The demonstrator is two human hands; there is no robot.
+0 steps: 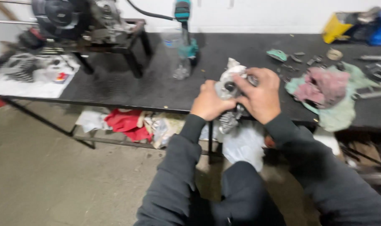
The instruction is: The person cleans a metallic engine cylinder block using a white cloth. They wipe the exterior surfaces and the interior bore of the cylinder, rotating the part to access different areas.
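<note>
A grey metal engine part (229,83), with fins at its lower end, sits at the front edge of a black workbench (127,86). My left hand (209,101) grips its left side. My right hand (259,94) wraps over its top and right side. Both arms wear dark grey sleeves. Much of the part is hidden behind my fingers.
Pink and green rags (326,90) lie right of my hands among small metal parts. A clear plastic bottle (180,56) and a teal tool (183,16) stand behind. An engine (73,19) on a stand sits far left. Red and white rags (127,123) fill the lower shelf.
</note>
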